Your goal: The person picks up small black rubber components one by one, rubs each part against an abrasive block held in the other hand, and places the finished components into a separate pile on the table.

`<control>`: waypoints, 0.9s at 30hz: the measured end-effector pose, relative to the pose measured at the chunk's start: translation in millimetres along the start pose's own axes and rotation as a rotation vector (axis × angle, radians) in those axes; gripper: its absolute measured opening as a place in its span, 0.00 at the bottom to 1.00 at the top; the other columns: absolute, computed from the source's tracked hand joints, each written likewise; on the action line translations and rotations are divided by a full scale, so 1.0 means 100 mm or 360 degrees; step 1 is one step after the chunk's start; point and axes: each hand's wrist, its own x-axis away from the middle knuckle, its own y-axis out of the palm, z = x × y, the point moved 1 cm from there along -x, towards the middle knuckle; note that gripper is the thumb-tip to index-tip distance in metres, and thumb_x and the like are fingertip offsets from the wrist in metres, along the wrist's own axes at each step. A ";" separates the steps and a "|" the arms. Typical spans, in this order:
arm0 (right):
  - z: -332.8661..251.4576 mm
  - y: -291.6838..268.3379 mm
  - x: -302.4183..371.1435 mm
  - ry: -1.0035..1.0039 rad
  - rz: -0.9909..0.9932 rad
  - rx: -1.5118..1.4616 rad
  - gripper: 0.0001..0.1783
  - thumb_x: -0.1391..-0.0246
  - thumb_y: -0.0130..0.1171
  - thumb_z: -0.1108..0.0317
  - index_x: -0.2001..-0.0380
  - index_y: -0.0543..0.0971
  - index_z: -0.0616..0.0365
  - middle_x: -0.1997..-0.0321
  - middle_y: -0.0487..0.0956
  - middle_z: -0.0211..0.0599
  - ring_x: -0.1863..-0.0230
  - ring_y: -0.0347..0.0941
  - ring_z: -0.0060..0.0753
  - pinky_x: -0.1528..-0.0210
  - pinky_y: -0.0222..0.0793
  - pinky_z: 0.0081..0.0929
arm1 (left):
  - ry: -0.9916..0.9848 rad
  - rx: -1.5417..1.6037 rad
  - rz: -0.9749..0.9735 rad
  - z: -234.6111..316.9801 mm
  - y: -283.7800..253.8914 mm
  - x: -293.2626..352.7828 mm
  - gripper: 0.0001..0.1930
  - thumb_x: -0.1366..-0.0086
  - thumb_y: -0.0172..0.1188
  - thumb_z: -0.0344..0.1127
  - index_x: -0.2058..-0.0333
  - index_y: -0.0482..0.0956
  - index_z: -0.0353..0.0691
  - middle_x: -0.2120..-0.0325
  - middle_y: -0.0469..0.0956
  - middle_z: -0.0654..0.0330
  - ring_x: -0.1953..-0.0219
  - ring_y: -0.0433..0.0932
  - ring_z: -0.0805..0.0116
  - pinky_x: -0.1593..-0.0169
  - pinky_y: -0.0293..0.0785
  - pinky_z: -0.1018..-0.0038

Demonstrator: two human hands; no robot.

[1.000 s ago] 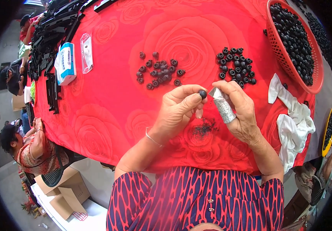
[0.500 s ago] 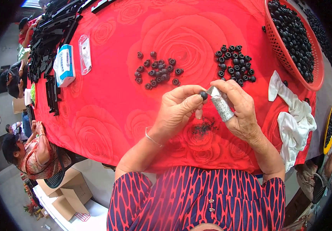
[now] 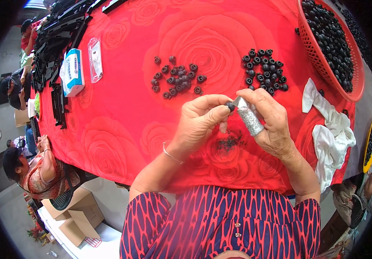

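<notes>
your left hand (image 3: 199,117) pinches a black knob (image 3: 231,106) just beyond the dark shavings (image 3: 227,143); your right hand (image 3: 274,123), right of them, grips a silver-wrapped blade (image 3: 250,121). pressing too hard could slip its tip into your left hand.

Left hand (image 3: 204,115) and right hand (image 3: 273,121) over tablecloth (image 3: 121,90), left pile (image 3: 178,80) and right pile (image 3: 267,74) of parts beyond them, basket (image 3: 358,88) far right, cloth (image 3: 332,140) nearer the worker (image 3: 218,220), tissue box (image 3: 72,75) far left.
</notes>
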 end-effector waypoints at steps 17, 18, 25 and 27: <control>0.01 0.01 0.00 -0.0032 0.0039 0.0044 0.21 0.60 0.59 0.80 0.57 0.73 0.65 0.69 0.74 0.46 0.69 0.73 0.43 0.68 0.69 0.30 | 0.0024 -0.0115 0.0016 0.00 -0.02 -0.01 0.10 0.40 0.57 0.26 0.59 0.76 0.30 0.70 0.77 0.57 0.75 0.73 0.74 0.73 0.71 0.81; 0.01 0.01 0.00 -0.0032 0.0039 0.0044 0.21 0.60 0.59 0.80 0.57 0.73 0.65 0.69 0.74 0.46 0.69 0.73 0.43 0.68 0.69 0.30 | 0.0030 -0.0106 0.0016 0.00 -0.02 -0.01 0.10 0.40 0.57 0.26 0.59 0.76 0.30 0.70 0.77 0.57 0.75 0.73 0.74 0.73 0.71 0.81; 0.09 -0.04 -0.03 0.0005 -0.0075 -0.0168 0.18 0.57 0.59 0.79 0.58 0.74 0.65 0.70 0.73 0.44 0.71 0.73 0.39 0.70 0.68 0.28 | 0.0004 -0.0183 0.0083 -0.01 -0.03 0.01 0.10 0.40 0.57 0.27 0.60 0.77 0.29 0.70 0.78 0.56 0.75 0.74 0.75 0.73 0.72 0.81; 0.10 -0.05 -0.03 0.0010 -0.0111 -0.0250 0.18 0.57 0.60 0.78 0.58 0.74 0.65 0.71 0.73 0.43 0.72 0.72 0.39 0.70 0.68 0.28 | -0.0092 -0.0061 0.0109 -0.01 -0.06 -0.01 0.10 0.39 0.56 0.28 0.61 0.77 0.30 0.70 0.78 0.57 0.75 0.74 0.75 0.74 0.73 0.80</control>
